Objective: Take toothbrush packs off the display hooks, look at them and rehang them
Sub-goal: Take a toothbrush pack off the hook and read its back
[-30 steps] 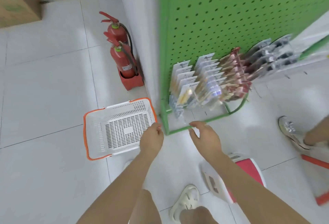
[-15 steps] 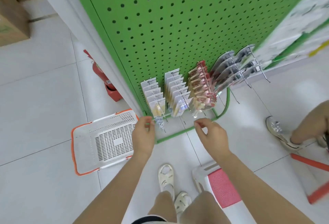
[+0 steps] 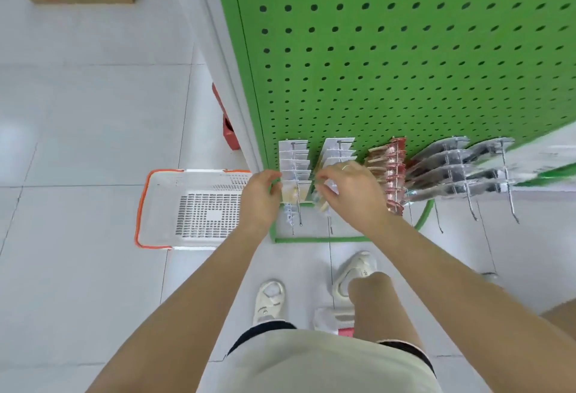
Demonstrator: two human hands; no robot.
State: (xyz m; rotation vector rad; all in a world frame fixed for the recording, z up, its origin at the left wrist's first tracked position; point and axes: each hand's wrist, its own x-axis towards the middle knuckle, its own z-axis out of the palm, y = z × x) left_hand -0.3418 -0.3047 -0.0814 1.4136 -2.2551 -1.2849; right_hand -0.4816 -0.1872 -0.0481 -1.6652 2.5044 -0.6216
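Low on the green pegboard (image 3: 405, 58), near its left edge, the left hand (image 3: 260, 197) touches the leftmost row of toothbrush packs (image 3: 294, 168); whether it grips one I cannot tell. Beside it, the right hand (image 3: 350, 193) pinches a blurred front pack (image 3: 322, 197) on the second hook, fingers hiding most of it.

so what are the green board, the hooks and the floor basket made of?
Green board: looks like painted sheet metal, matte, with regular punched holes. Hooks: thin bare metal wire, grey and shiny, ends bent. Basket: moulded plastic, white slotted walls with an orange rim, probably rigid.
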